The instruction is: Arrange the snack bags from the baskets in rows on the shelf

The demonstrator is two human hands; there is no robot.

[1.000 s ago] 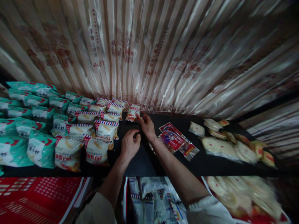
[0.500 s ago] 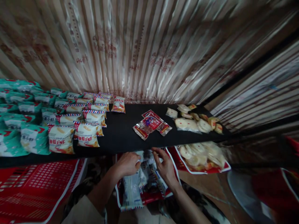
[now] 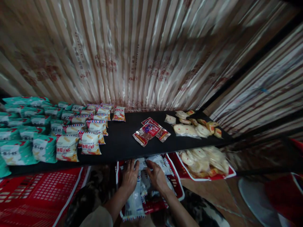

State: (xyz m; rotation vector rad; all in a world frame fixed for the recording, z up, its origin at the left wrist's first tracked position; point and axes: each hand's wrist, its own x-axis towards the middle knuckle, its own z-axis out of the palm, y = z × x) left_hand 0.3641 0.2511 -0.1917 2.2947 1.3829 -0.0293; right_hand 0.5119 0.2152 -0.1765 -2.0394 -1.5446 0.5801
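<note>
Head view, packets: pale, silvery packets [image 3: 134, 201] with shiny, creased film and red-and-blue striped ends; they lie heaped at odd angles, one long packet overlapping the near rim.
Middle basket: the packets sit in a red basket [image 3: 153, 207] with a white rim, just below the front edge of a black shelf [image 3: 115, 142].
Left hand: the left hand [image 3: 130, 173] lies over the heap, fingers nearly straight and close together; whether it grips a packet I cannot tell.
Right hand: the right hand [image 3: 157, 178] reaches in from the other side, fingers half curled – perhaps touching a packet, though the dim light hides any hold.
Shelf edges: bare black surface runs between the white-and-orange bags [image 3: 91, 143] and two overlapping red packets [image 3: 146, 132]; a ribbed curtain [image 3: 123, 47] closes the back.
Basket sides: a red basket of pale round packs [image 3: 213, 178] stands close on the right; a wider red basket [image 3: 42, 189] lies further left, a dark gap between.
Hard to see: the fingertips blur into the film – and the forearms cover part of the heap. Teal bags [image 3: 17, 153] are cut off at the left border.
</note>
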